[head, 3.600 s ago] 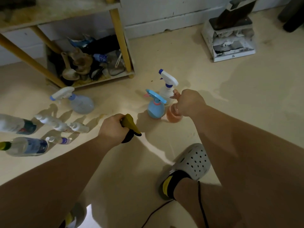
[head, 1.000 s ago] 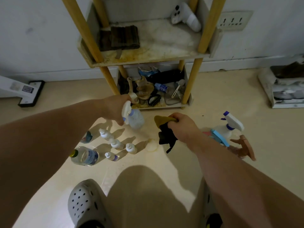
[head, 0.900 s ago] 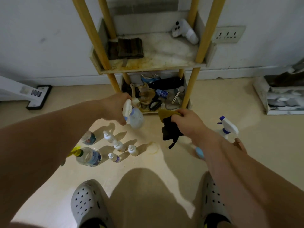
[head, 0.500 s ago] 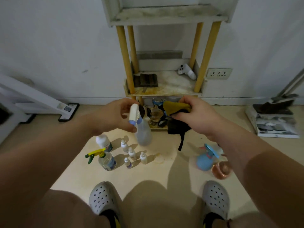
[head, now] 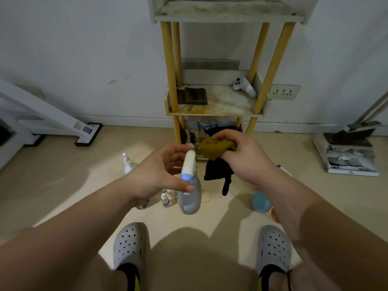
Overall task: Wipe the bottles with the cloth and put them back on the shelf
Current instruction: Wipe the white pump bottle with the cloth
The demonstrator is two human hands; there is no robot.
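Note:
My left hand (head: 159,175) grips a clear spray bottle (head: 189,198) by its white trigger head, holding it in the air in front of me. To its right, my right hand (head: 243,158) is closed on a yellow and black cloth (head: 216,162) that hangs down, close to the bottle but apart from it. The wooden shelf (head: 214,106) with yellow posts stands against the wall ahead. Several small bottles (head: 165,200) stand on the floor below my left hand, partly hidden by it. A blue spray bottle (head: 260,203) sits under my right forearm.
A white spray bottle (head: 128,164) stands on the floor at left. The shelf's middle level holds a dark pad (head: 194,96) and a white controller (head: 244,87); its bottom level is full of clutter. A dustpan on papers (head: 348,152) lies at right. My two shoes (head: 131,244) are below.
My view has risen as I stand up. Both hands came up and closer together, the left still on the clear spray bottle, the right still on the cloth.

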